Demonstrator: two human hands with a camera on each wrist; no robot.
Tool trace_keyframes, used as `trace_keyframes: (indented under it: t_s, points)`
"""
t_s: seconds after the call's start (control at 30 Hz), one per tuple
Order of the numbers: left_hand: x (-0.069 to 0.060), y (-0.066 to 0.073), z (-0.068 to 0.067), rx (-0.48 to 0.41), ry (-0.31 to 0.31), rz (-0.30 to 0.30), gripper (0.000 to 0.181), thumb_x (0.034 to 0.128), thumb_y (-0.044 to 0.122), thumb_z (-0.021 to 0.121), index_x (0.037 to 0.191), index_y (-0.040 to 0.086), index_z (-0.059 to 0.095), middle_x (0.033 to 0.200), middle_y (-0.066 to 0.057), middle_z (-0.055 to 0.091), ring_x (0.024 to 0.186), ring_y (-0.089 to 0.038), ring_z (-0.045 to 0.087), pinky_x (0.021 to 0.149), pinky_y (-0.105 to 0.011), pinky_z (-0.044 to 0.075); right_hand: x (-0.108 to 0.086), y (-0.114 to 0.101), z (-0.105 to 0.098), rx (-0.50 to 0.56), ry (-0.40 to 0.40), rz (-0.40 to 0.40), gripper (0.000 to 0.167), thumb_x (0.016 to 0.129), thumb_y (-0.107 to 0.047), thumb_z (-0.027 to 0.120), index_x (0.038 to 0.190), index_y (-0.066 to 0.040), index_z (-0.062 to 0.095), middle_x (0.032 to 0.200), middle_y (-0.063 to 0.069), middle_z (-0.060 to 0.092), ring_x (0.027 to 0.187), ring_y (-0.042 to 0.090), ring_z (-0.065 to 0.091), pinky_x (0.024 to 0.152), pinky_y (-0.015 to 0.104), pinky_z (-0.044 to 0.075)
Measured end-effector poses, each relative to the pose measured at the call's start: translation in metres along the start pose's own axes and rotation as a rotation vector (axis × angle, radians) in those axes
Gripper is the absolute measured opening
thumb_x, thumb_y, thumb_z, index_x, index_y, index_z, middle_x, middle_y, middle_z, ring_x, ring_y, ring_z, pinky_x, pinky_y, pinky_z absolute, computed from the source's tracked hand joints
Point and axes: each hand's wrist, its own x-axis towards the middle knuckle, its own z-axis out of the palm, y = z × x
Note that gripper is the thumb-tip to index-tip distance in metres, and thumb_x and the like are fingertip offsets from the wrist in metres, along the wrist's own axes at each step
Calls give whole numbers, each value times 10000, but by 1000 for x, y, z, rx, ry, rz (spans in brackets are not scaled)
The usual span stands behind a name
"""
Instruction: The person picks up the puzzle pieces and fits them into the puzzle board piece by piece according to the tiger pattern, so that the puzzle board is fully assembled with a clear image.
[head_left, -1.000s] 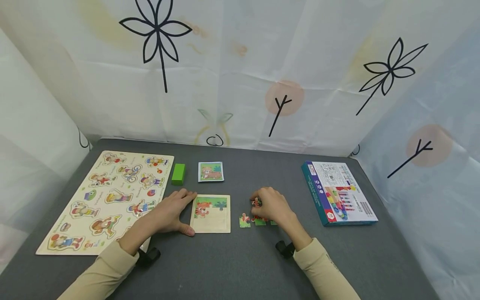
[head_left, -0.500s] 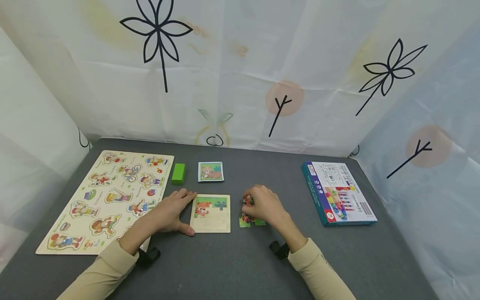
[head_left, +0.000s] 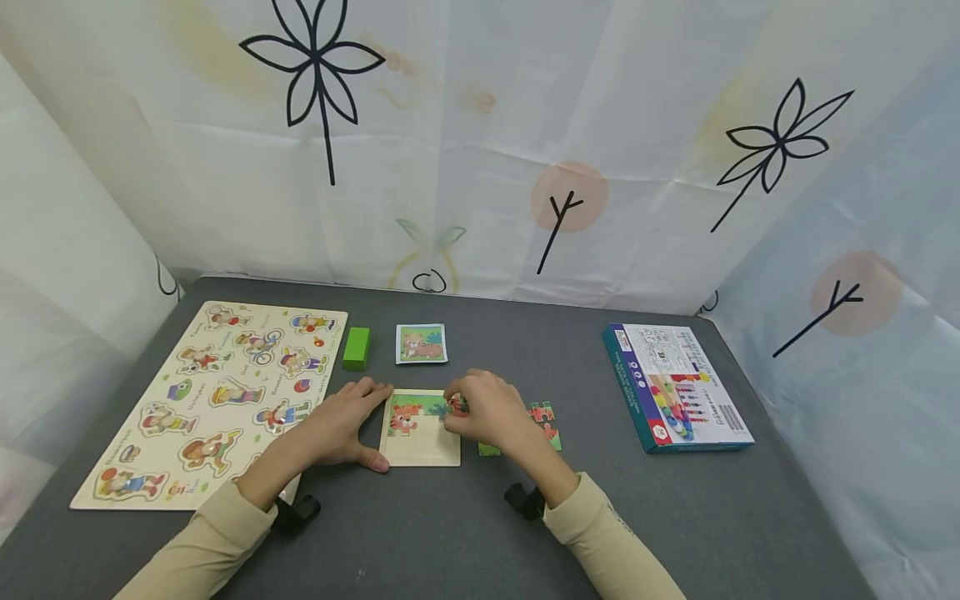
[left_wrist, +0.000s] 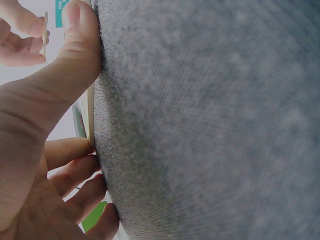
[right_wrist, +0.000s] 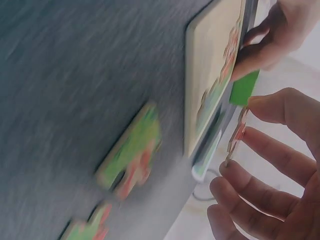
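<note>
Wooden puzzle piece [right_wrist: 237,134] at tray [head_left: 423,450]

Pinched between fingertips [right_wrist: 234,172] of right hand [head_left: 489,410], raised at tray's right edge, well in from back edge of bench [head_left: 450,533]. Touching tray's left side with left hand [head_left: 341,425], spread wide, gripping nothing.

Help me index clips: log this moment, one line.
left fingers: touching square cream wooden tray | right fingers: pinching thin printed jigsaw piece | red-green jigsaw pieces: on grey table

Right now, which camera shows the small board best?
The head view: the small board lies almost whole in sight, the right hand hiding a little. Right wrist shows it slanted and cut off; left wrist, only its edge.
</note>
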Motion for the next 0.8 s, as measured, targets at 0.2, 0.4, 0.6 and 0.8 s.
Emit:
trace_keyframes:
  t_s: [0.2, 0.4, 0.6, 0.8]
  points:
    - [0, -1, 0, 1, 5, 6, 1124, 646, 590, 905, 1482, -34, 486, 1378, -199, 548, 1202, -344, 552, 974, -550, 496, 8, -15, 10, -38, -27, -35, 246, 832, -191, 753, 1065, -130, 798, 1036, 57, 739, 800, 139, 545, 563, 252, 385]
    - [0, -2, 1, -2, 7, 9, 1117, 651, 591, 900, 1481, -32, 487, 1366, -198, 550, 1210, -350, 556, 987, -551, 493, 15, -24, 24, -56, -47, -49, 230, 840, -213, 776, 1061, -153, 803, 998, 26, 732, 737, 90, 481, 534, 227, 363]
    - [0, -2, 1, -3, 5, 6, 1122, 649, 593, 899, 1481, -36, 487, 1364, -200, 554, 1201, -348, 557, 983, -550, 492, 18, -29, 30, -90, -44, -57, 204, 847, -224, 794, 1039, -158, 811, 966, 2, 727, 737, 79, 502, 551, 223, 400]
    - [-1, -3, 1, -9, 5, 7, 1123, 650, 593, 898, 1483, -36, 483, 1374, -206, 550, 1219, -353, 551, 994, -552, 484, 20, -31, 34, -108, -52, -50, 212, 860, -250, 796, 1054, -166, 808, 930, -5, 708, 741, 90, 508, 550, 235, 399]
